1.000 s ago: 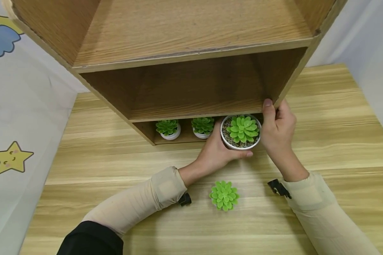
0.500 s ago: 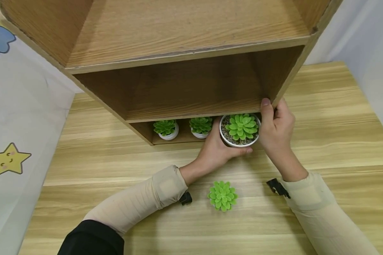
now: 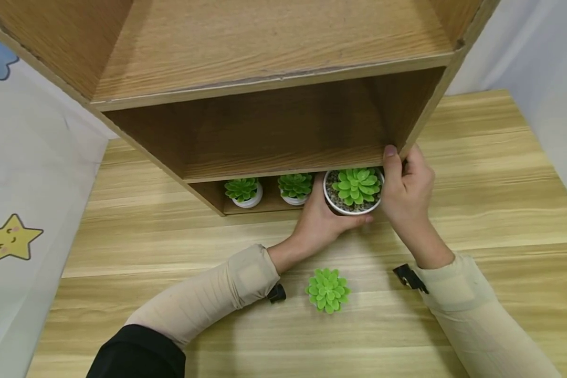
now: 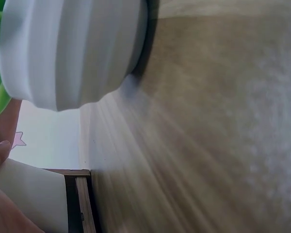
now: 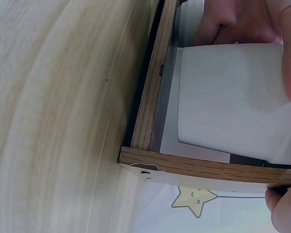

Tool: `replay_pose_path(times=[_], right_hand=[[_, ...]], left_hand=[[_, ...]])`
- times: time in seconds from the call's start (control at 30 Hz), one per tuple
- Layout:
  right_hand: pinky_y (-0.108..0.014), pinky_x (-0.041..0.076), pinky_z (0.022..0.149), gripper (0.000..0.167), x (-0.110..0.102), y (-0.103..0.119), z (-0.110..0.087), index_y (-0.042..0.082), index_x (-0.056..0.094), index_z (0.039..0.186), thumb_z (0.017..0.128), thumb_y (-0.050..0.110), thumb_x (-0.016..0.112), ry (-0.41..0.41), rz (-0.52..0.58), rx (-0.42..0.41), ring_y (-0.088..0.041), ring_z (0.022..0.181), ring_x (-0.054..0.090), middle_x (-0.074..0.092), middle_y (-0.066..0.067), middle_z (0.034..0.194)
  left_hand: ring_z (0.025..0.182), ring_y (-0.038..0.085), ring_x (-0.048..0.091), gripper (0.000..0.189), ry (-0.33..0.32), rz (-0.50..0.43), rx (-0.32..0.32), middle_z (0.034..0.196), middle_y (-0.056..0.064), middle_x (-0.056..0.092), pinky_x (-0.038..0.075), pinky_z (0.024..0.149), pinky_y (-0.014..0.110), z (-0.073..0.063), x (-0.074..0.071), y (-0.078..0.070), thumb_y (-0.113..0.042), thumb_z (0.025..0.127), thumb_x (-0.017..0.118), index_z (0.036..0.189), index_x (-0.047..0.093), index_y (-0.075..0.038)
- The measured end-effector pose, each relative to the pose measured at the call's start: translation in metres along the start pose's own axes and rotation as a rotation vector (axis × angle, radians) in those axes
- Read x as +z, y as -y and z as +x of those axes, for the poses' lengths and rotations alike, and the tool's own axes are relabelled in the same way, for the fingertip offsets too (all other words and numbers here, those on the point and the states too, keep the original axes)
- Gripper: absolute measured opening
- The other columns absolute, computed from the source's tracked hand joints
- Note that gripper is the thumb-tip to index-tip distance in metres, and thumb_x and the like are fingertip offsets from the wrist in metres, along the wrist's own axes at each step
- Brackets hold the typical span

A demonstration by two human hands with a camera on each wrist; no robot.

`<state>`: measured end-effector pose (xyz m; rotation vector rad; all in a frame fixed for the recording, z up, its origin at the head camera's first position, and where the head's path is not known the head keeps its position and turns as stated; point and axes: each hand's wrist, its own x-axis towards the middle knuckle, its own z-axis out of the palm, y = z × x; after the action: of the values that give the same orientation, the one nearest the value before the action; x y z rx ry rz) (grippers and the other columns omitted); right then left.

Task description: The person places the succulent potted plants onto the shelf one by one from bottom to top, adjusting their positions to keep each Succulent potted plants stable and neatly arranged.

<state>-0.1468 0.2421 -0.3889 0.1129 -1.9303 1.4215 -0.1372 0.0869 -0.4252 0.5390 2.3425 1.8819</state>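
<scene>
My left hand (image 3: pixel 318 223) grips a white round pot with a green succulent (image 3: pixel 356 186) in pebbles, its thumb round the front. The pot sits partly inside the right end of the lowest shelf compartment; the right wrist view shows the white pot (image 5: pixel 228 97) just within the wooden frame. My right hand (image 3: pixel 408 191) grips the right side panel of the wooden shelf (image 3: pixel 283 84), thumb in front and fingers round the outside. Two smaller potted succulents, one on the left (image 3: pixel 243 190) and one in the middle (image 3: pixel 295 188), stand in that compartment.
Another small succulent (image 3: pixel 328 290) stands on the wood-grain table (image 3: pixel 146 247) between my forearms. Its ribbed white pot (image 4: pixel 72 48) looms close in the left wrist view. White walls border the table, with a yellow star (image 3: pixel 11 239) on the left one.
The large pot has slid a little farther back into the lowest compartment with my left hand. My right hand keeps its hold on the shelf side. The head view has shifted slightly.
</scene>
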Motion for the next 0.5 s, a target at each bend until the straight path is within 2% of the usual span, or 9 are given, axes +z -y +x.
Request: replay_pose_path(times=[0.5], right_hand=[[-0.021, 0.045, 0.07, 0.03, 0.0008, 0.001, 0.0005, -0.009, 0.065, 0.098, 0.099, 0.018, 0.052, 0.004, 0.013, 0.02, -0.009, 0.08, 0.059, 0.07, -0.013, 0.086]], left_hand=[[0.123, 0.008, 0.046, 0.106, -0.054, 0.043, -0.045, 0.136, -0.003, 0.047, 0.035, 0.106, 0.024, 0.0001, 0.0026, 0.0001, -0.023, 0.065, 0.095, 0.146, 0.029, -0.012]])
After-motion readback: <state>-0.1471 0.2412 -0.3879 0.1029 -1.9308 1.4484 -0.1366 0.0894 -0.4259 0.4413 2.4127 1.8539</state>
